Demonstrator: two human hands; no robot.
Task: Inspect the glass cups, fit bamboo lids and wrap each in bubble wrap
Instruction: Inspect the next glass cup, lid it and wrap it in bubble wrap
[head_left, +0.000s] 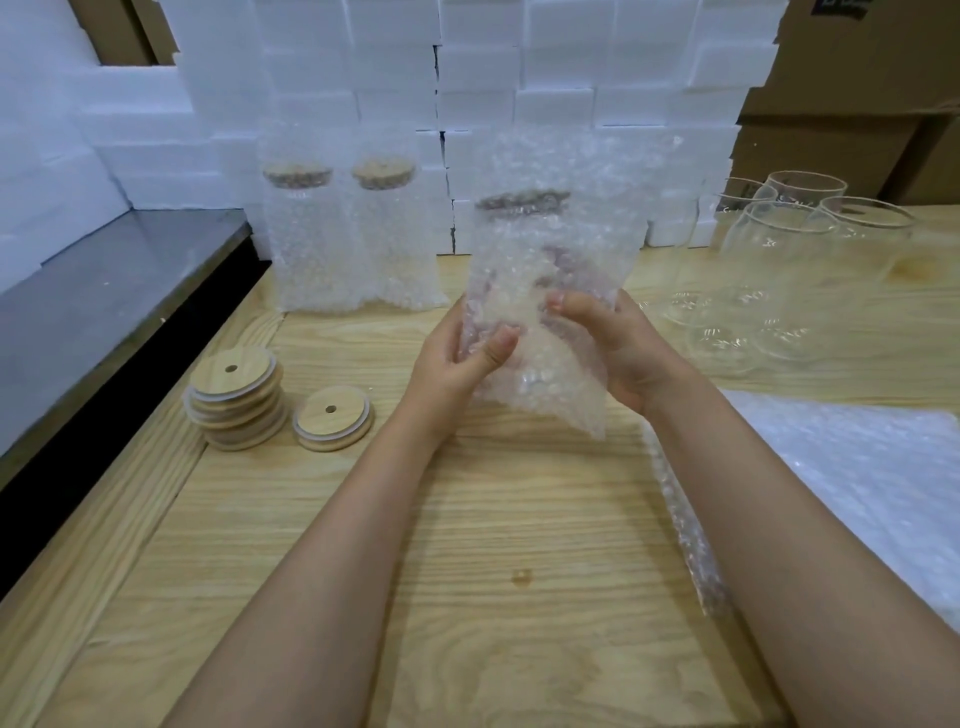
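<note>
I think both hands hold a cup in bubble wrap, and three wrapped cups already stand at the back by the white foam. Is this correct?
Not quite. The head view shows two wrapped cups standing at the back by the white foam, not three. The rest is right: the left hand and the right hand both hold a cup in bubble wrap.

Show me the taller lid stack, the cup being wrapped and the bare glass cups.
taller lid stack (249, 375), head view, top lid's face
cup being wrapped (540, 260), head view, wrapped side
bare glass cups (753, 280), head view, one cup's wall
</note>
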